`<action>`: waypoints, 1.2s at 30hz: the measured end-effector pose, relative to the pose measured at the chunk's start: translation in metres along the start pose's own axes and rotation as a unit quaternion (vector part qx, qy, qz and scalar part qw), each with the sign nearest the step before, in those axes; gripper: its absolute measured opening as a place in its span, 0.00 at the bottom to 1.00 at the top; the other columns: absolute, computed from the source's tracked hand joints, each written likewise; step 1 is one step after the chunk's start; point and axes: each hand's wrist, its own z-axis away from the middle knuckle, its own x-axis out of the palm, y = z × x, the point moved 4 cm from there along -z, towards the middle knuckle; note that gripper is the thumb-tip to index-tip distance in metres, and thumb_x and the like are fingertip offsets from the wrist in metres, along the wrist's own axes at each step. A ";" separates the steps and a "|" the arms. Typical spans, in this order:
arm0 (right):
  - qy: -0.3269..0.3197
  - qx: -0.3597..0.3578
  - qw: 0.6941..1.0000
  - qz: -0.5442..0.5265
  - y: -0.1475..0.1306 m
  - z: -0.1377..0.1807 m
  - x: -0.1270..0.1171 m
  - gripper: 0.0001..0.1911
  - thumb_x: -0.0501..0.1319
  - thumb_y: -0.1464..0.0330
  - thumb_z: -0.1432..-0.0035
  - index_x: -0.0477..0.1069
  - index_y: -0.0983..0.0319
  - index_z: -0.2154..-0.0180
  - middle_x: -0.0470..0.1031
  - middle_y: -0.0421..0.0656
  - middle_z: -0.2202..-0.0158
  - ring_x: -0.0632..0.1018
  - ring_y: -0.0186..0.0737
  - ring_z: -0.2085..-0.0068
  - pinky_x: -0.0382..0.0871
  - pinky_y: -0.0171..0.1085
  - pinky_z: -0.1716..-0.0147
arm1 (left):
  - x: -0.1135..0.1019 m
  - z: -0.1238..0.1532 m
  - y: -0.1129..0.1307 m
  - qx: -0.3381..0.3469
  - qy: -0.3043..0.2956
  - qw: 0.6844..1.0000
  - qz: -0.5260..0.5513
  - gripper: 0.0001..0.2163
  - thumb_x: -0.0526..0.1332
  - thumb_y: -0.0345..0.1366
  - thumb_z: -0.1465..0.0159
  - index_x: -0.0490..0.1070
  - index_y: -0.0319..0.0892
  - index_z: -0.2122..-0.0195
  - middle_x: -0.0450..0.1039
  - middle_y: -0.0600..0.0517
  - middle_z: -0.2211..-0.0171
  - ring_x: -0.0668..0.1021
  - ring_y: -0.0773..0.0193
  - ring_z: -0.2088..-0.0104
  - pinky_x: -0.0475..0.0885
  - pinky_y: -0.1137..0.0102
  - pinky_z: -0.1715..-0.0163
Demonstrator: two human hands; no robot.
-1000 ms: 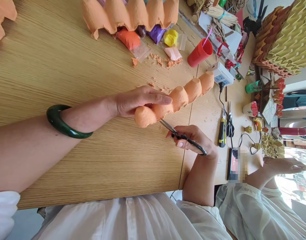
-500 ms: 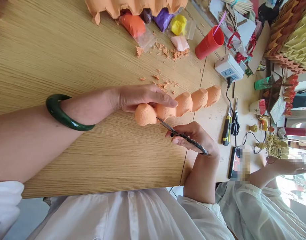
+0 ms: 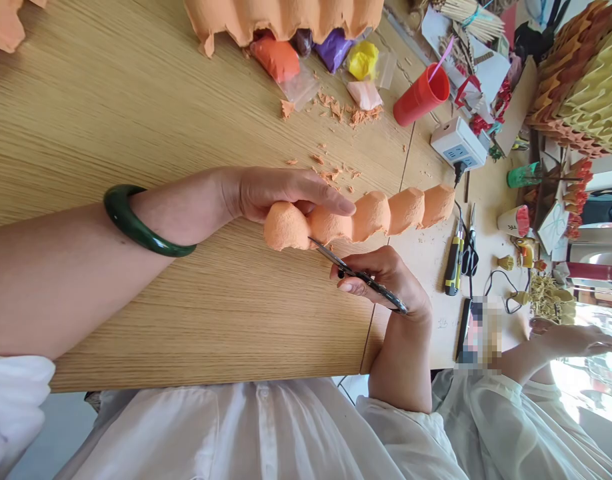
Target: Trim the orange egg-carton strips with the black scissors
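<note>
Your left hand (image 3: 279, 190) pinches the egg-carton strip (image 3: 371, 215), its thumb laid over the second dome from the near-left end. The strip is pale orange, matte and grainy, a single row of five rounded domes with a ragged, uneven lower edge, held over the wooden surface (image 3: 211, 320). Your right hand (image 3: 386, 275) is closed around the scissors (image 3: 331, 255), whose tips meet the notch between the first two domes.
</note>
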 end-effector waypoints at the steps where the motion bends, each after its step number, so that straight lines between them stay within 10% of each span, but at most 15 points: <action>1: -0.002 0.000 1.000 0.000 0.001 0.000 0.000 0.25 0.67 0.50 0.36 0.76 0.66 0.71 0.58 0.35 0.78 0.55 0.27 0.77 0.50 0.33 0.79 | 0.000 0.000 -0.001 -0.002 -0.006 1.000 0.002 0.17 0.70 0.48 0.40 0.79 0.37 0.63 0.72 0.51 0.74 0.69 0.66 0.74 0.61 0.71 0.77; 36: -0.046 0.053 0.997 -0.046 0.002 0.002 -0.005 0.33 0.72 0.43 0.47 0.75 0.66 0.58 0.63 0.34 0.75 0.61 0.31 0.74 0.56 0.33 0.75 | 0.003 -0.001 -0.004 0.002 -0.034 0.999 0.040 0.19 0.70 0.47 0.38 0.79 0.32 0.58 0.81 0.42 0.65 0.79 0.60 0.70 0.74 0.68 0.70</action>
